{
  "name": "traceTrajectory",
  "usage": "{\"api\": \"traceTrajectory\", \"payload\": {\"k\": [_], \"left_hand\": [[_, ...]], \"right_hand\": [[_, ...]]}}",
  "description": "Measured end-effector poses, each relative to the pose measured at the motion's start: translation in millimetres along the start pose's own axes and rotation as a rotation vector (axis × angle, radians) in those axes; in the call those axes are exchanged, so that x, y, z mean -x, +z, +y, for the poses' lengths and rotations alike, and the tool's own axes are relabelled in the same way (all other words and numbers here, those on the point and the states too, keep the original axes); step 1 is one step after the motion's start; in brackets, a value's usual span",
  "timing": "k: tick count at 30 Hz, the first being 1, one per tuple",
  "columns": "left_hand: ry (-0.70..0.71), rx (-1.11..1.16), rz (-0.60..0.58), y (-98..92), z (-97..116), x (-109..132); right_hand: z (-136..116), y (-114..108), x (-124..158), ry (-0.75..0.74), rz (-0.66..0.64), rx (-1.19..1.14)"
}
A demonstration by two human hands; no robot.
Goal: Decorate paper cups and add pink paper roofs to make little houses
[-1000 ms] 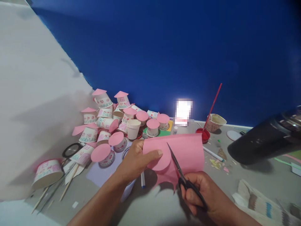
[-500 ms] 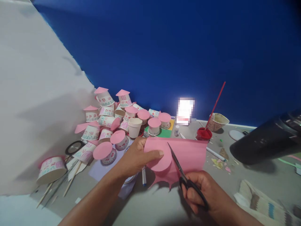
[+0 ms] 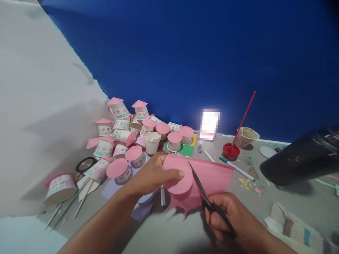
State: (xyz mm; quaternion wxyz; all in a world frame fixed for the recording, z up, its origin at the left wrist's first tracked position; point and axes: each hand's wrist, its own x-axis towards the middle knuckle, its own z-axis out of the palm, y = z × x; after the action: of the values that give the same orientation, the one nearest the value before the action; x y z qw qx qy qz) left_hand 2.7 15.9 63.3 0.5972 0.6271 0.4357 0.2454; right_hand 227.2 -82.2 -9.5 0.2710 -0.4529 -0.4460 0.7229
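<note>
My left hand (image 3: 159, 175) pinches a pink sheet of paper (image 3: 212, 176) by its left part, thumb on top. A rounded pink disc shape (image 3: 182, 183) shows at that end; whether it is fully separate from the sheet I cannot tell. My right hand (image 3: 225, 215) is wrapped round the black handles of a pair of scissors (image 3: 198, 183), whose blades point up and left across the sheet beside the disc's right edge. The blades look nearly closed. The sheet's lower edge is jagged with pointed offcuts. Behind my left hand stands a stack of plain paper cups (image 3: 152, 143).
Several decorated paper cups with pink paper tops (image 3: 119, 169) are piled at left. A red pot (image 3: 231, 151) with a stick, a woven-patterned bowl (image 3: 247, 137), markers (image 3: 238, 169), a large black cylinder (image 3: 296, 162) and a patterned cloth (image 3: 299, 225) lie to the right. A bright screen (image 3: 209, 124) stands behind.
The right end of the pink sheet has dipped, uncovering more of the marker behind it. Both hands keep their hold, and the scissors have barely shifted. The view has moved slightly.
</note>
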Motion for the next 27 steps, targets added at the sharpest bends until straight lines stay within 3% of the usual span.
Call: {"api": "traceTrajectory", "payload": {"k": [27], "left_hand": [[-0.017,-0.059,-0.075,-7.2,3,0]], "right_hand": [[11,-2,-1,-0.004,-0.026,-0.019]]}}
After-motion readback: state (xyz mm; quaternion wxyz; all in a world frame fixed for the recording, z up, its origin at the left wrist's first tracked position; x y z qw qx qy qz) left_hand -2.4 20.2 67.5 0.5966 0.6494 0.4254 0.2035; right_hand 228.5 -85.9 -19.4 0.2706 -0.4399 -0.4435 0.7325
